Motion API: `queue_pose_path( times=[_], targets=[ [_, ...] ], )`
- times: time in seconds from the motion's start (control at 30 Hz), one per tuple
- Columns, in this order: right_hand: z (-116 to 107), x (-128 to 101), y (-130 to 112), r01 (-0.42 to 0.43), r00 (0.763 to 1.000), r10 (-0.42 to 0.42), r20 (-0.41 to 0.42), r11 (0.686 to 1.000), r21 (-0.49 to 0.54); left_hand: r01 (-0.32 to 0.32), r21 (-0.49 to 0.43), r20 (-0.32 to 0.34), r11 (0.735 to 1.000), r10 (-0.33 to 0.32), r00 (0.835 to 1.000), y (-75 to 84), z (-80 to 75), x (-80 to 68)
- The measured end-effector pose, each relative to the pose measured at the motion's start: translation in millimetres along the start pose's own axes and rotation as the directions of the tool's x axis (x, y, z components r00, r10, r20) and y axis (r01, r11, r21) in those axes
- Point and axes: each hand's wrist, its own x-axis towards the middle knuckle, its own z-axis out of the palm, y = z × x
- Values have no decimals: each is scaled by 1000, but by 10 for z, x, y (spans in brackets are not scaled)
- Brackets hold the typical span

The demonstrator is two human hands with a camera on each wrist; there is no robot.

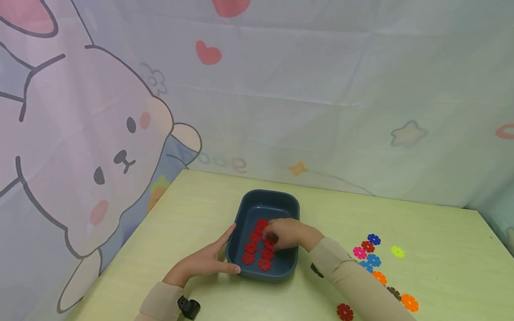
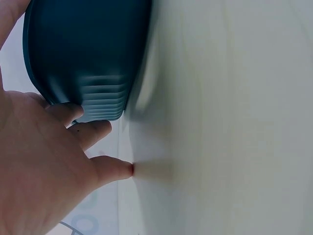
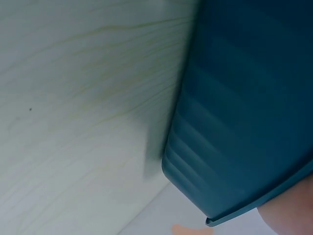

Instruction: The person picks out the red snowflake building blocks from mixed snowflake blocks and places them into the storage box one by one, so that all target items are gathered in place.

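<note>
A dark blue rectangular bin [image 1: 263, 196] sits on the table, with several red notched plastic discs [image 1: 250, 248] laid in two rough rows inside. My left hand [image 1: 206, 260] spreads along the bin's near left corner, thumb against its front edge. In the left wrist view, straight fingers [image 2: 93, 132] reach along the bin's ribbed outer wall [image 2: 102, 98]. Reaching over the bin's right side, my right hand [image 1: 287, 232] has curled fingers around one red disc [image 1: 270, 244] in the right row. Part of that disc is hidden. The right wrist view mostly shows the bin's outer wall [image 3: 234, 112].
To the right on the pale table [image 1: 441, 240] lie loose discs: dark blue [image 1: 374, 239], pink [image 1: 360, 253], yellow [image 1: 398, 252], orange [image 1: 410, 302] and other colours. A red disc [image 1: 345, 312] lies near the right sleeve. A printed cloth [image 1: 305, 89] hangs behind.
</note>
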Motion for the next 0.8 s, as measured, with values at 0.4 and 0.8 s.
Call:
queue_pose_path(
  times=[0.4, 0.8],
  targets=[
    [2, -5, -10, -10, 1000, 10, 18, 1000, -10, -6, -5, 3, 1000, 6, 1000, 0, 3, 4],
    [-107, -118, -21, 71, 995, -63, -76, 992, 102, -14, -20, 10, 1000, 14, 1000, 35, -2, -34]
  ],
)
